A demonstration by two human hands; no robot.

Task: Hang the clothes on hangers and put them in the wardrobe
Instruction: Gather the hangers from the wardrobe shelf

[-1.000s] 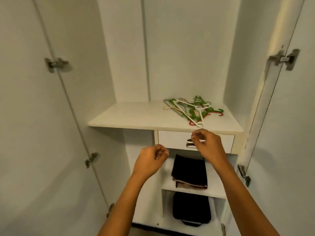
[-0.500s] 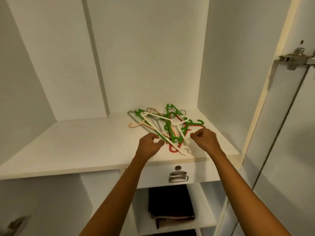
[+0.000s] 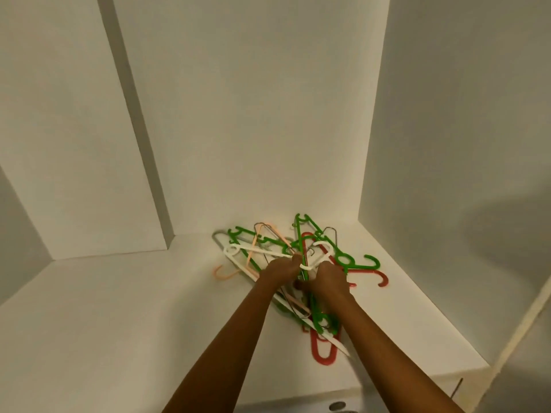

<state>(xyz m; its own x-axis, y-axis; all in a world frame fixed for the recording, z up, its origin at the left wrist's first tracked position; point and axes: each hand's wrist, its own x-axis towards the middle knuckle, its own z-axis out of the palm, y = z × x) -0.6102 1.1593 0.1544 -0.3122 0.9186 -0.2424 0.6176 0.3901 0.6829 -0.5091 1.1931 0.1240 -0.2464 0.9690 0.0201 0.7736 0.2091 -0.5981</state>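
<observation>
From the head camera, a tangled pile of hangers lies on the wardrobe shelf, toward its back right corner. Both hands are down in the heap: the left hand and right hand look closed around a white hanger. Light, stiff plastic, likely to snag; best gripped near the hook

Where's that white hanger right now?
In the head view, the white hanger lies atop the tangled hanger pile on the wardrobe shelf, right of centre, with both hands on it.
</observation>
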